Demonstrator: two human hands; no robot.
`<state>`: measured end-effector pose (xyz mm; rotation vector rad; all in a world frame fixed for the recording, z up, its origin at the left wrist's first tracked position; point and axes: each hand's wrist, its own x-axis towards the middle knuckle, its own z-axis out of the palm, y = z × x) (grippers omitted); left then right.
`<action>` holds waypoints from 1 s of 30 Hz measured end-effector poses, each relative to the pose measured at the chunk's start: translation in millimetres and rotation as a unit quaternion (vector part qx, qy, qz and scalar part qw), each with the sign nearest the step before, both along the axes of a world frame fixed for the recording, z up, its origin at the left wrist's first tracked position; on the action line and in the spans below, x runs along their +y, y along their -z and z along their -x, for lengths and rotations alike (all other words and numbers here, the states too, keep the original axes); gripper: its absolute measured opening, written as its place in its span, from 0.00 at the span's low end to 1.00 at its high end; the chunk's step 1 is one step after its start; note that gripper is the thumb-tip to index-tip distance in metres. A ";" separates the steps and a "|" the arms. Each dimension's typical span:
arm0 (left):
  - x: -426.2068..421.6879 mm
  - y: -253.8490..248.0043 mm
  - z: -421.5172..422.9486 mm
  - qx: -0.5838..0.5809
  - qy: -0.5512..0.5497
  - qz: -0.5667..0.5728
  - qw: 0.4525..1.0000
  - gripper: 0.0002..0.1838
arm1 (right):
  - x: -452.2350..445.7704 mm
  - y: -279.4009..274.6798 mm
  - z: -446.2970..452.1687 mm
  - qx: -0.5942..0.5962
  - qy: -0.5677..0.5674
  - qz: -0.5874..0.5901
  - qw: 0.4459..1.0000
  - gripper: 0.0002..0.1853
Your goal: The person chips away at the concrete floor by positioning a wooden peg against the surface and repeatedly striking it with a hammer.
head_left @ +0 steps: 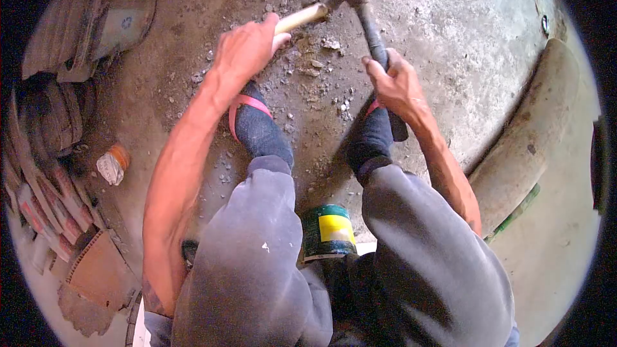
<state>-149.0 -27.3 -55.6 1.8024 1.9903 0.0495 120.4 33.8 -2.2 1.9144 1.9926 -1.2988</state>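
My left hand [245, 51] is closed around a pale yellow stick [301, 18], whose free end points up and to the right. In my right hand [398, 87] is a claw hammer [369, 29], gripped by its dark handle with the head up at the top. The hammer's head lies close to the free end of the stick; whether they touch I cannot tell. Grey rubble [313, 67] is scattered on the floor below both hands. My feet, in dark socks and pink-strapped footwear [254, 104], stand just behind the hands.
A green and yellow can [335, 228] is between my legs. Stacked sacks [106, 22] fill the upper left, with a crumpled orange and white packet [114, 164] and a broken brown sheet [99, 270] lower down. A long, thick, dusty roll [533, 132] lies along the right.
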 end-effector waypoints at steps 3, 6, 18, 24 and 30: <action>6.4 -14.6 6.5 -0.040 -0.052 0.005 0.998 0.23 | -0.4 -12.1 -2.9 0.065 0.091 0.049 0.992 0.15; 5.2 -7.7 5.1 -0.048 -0.056 -0.002 0.997 0.23 | 4.7 -35.8 1.8 0.096 0.053 -0.054 0.992 0.15; -17.0 24.1 -11.9 -0.002 -0.033 -0.023 0.999 0.20 | 9.5 3.7 -0.6 0.024 -0.097 -0.053 0.994 0.12; -15.9 24.7 -12.6 -0.014 -0.039 -0.032 0.999 0.20 | 7.3 12.4 9.4 -0.036 -0.129 -0.134 0.982 0.14; -14.0 11.8 -19.2 -0.011 -0.047 0.015 0.999 0.20 | 1.4 -23.0 29.5 0.079 0.031 -0.096 0.992 0.15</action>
